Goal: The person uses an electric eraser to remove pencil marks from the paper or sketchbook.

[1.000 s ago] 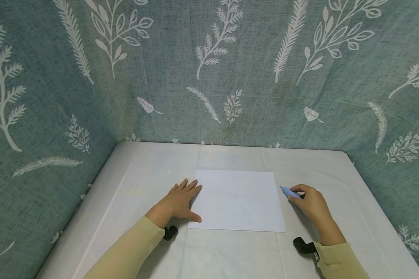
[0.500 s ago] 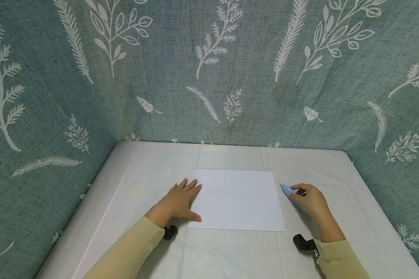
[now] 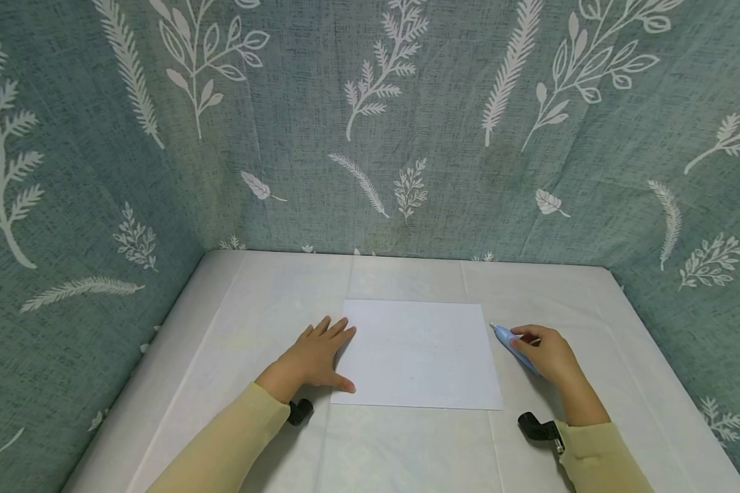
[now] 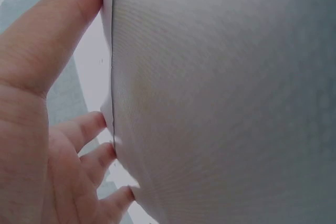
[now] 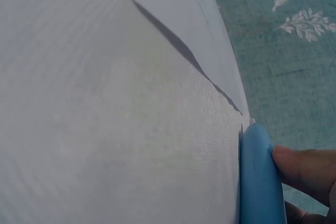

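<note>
A blank white sheet of paper [image 3: 416, 356] lies on the white-covered table. My left hand [image 3: 314, 356] is spread flat at its left edge, with fingertips and thumb resting on the paper. In the left wrist view the fingers [image 4: 79, 129] reach the paper's edge. Just right of the sheet, my right hand [image 3: 551, 352] pinches a light blue pen-shaped tool [image 3: 510, 344] between thumb and fingers. Its narrow pale tip points up and left, close to the paper's right edge. The right wrist view shows the tool's thick, rounded blue body [image 5: 260, 177]; its far end is out of frame there.
White cloth [image 3: 407, 452] with fold lines covers the table [image 3: 271, 281]. Green fabric [image 3: 444, 185] printed with white leaves stands along the back and both sides. A black wrist device [image 3: 536, 428] sits at the right cuff, another black device [image 3: 300, 411] at the left.
The right hand's fingers have shifted on the blue tool, so more of its body shows. Its tip has moved slightly left, toward the paper. The left hand and sheet stay put.
</note>
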